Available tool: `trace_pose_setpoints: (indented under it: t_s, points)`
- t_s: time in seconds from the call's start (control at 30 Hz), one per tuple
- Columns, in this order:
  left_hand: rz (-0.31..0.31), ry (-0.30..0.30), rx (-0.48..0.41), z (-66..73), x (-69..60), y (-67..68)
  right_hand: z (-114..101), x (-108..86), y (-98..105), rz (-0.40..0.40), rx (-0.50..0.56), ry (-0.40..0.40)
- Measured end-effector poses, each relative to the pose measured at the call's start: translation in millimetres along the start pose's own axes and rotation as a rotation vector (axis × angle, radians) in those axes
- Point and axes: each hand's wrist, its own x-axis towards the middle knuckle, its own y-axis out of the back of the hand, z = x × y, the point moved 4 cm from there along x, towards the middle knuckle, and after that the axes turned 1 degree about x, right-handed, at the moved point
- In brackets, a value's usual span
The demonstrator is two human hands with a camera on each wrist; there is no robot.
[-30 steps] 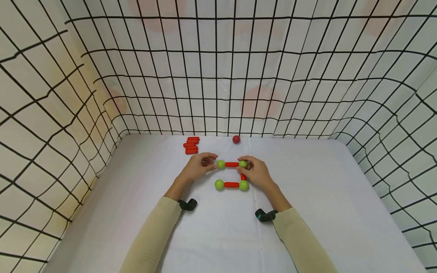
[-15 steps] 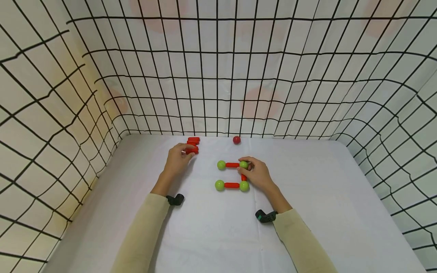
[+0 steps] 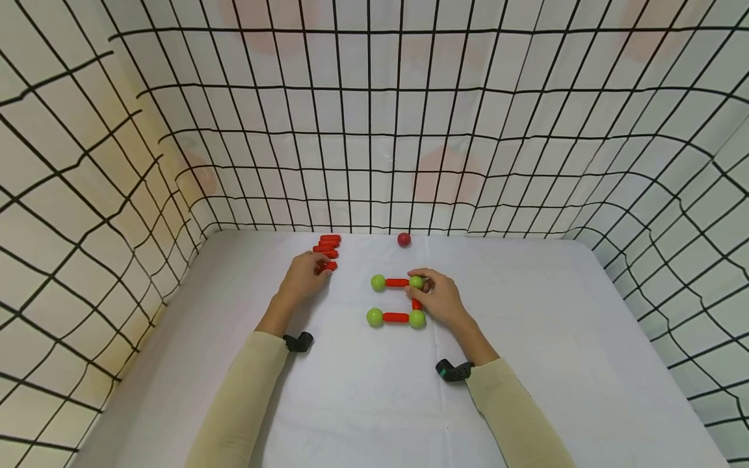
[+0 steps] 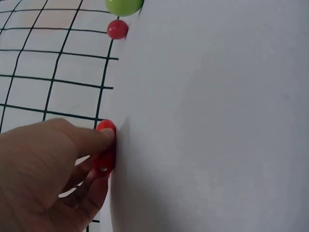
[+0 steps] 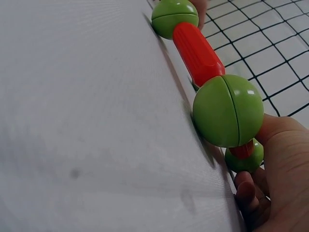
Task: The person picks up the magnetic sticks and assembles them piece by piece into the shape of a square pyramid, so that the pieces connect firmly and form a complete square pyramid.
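Several green balls and red rods join into a three-sided frame that opens to the left. My right hand [image 3: 441, 298] holds its upper right green ball [image 3: 416, 281]; the red rod [image 3: 416, 303] running down from there is partly hidden by the thumb. The lower right green ball [image 5: 229, 111] looms large in the right wrist view. Over on the left, my left hand [image 3: 303, 276] pinches a loose red rod [image 4: 106, 153] between thumb and fingers, just in front of the pile of red rods [image 3: 329, 244].
A small red ball [image 3: 404, 239] lies near the back edge of the white-covered table [image 3: 374, 403]. Black wire mesh [image 3: 380, 130] rises behind the table and along both sides.
My left hand has left the upper left green ball, reached left to the pile and drawn one red rod slightly toward me. My right hand stays on its ball.
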Motion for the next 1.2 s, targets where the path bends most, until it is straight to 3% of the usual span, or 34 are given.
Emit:
trace_pose_setpoints:
  t_s: [0.13,0.23,0.43,0.57,0.8,1.2]
  points:
    - [-0.044,0.025,-0.055,4.5,-6.8,-1.9,-0.6,-0.1,-0.3,-0.003,0.003,-0.003]
    - [-0.096,0.055,-0.156,11.3,-12.5,-5.5,-0.9,-0.3,-0.6,-0.01,-0.003,-0.011]
    - [-0.366,0.147,-0.446,28.5,-22.0,-22.8,-0.8,-0.2,0.2,-0.009,-0.008,-0.02]
    - [-0.462,0.181,-0.528,37.7,-26.2,-33.0,-1.1,-0.4,0.1,-0.01,-0.006,-0.023]
    - [-0.488,0.189,-0.553,50.1,-27.0,-44.7,-0.6,-0.7,-1.1,-0.006,-0.005,-0.023]
    - [-0.401,0.223,-0.606,55.8,-29.3,-54.7,-0.8,-1.1,-0.1,0.0,-0.018,-0.007]
